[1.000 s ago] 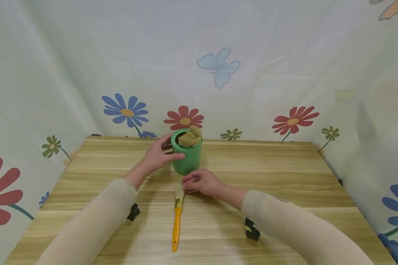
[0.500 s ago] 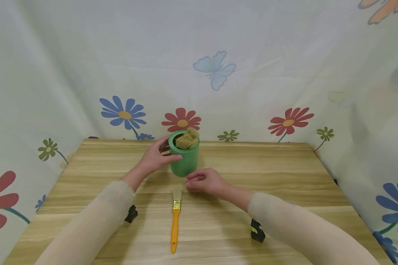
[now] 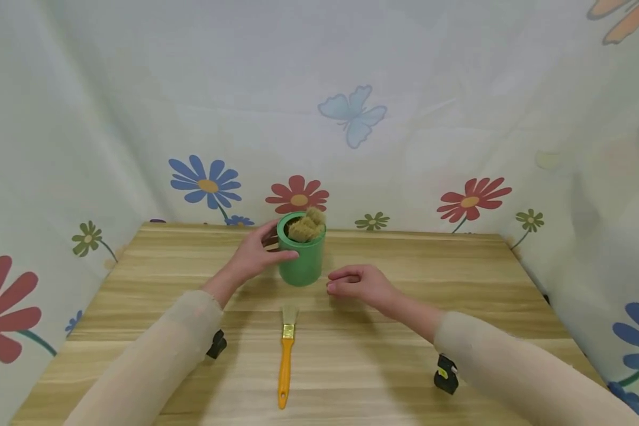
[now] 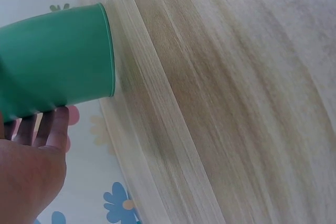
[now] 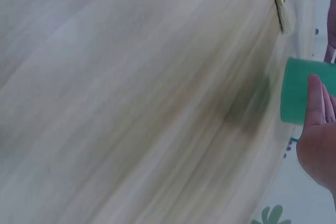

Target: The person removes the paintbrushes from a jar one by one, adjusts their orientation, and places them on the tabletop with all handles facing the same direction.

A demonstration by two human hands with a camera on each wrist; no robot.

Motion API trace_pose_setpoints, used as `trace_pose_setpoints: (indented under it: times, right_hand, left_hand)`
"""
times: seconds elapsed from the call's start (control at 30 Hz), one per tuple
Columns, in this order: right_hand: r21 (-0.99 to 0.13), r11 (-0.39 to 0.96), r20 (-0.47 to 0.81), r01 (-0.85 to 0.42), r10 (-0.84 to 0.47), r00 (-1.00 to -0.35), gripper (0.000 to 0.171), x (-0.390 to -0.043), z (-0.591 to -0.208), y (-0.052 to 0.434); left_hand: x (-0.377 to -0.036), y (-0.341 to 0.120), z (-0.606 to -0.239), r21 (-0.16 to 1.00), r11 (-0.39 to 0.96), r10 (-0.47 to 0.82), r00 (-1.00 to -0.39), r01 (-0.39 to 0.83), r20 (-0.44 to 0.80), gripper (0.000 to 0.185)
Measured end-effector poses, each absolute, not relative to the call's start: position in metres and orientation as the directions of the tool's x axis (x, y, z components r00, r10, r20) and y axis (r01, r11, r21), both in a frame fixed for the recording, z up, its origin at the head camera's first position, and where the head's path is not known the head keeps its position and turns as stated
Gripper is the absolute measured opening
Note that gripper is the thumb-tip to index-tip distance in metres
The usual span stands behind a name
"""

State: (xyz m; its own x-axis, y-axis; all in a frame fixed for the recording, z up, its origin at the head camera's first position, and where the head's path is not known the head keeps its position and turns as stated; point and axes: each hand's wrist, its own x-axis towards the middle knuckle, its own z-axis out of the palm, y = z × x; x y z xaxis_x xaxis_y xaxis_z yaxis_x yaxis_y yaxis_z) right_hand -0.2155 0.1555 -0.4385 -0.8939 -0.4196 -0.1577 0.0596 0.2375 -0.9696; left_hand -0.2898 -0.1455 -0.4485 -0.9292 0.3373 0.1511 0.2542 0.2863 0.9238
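A green can point(image 3: 301, 267) stands toward the back of the table, with tan bristly tufts point(image 3: 306, 226) poking out of its round opening. My left hand point(image 3: 255, 255) grips the can from its left side, thumb across the front; in the left wrist view, fingers point(image 4: 59, 129) of that hand lie against the can wall point(image 4: 63, 56). My right hand point(image 3: 363, 286) is just right of the can, fingers loosely bent, holding nothing. A flat paintbrush point(image 3: 286, 361) with a yellow handle lies on the table in front of the can, bristles pointing toward it, touched by neither hand.
The wood-grain table point(image 3: 415, 260) reaches back to a white cloth backdrop point(image 3: 431, 71) printed with flowers and butterflies. Small black wrist devices point(image 3: 446, 376) sit under both sleeves.
My right hand has moved away from the paintbrush's bristles, out to the right. My left hand stays on the can. The brush lies where it was; the view shifted slightly.
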Motion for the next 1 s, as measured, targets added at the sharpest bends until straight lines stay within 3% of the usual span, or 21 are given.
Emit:
trace_pose_setpoints:
  times: [0.3, 1.0]
  right_hand:
    - [-0.979, 0.191, -0.145, 0.070, -0.418, -0.897, 0.042, -0.222, -0.417, 0.174]
    - [-0.982, 0.171, 0.011, -0.085, -0.392, -0.920, 0.045, -0.245, -0.356, 0.175]
  left_hand:
    - [-0.289, -0.147, -0.449, 0.931, 0.275, 0.344, -0.929, 0.238, 0.136, 0.088]
    - [-0.291, -0.147, -0.454, 0.928, 0.275, 0.342, -0.928, 0.250, 0.149, 0.088]
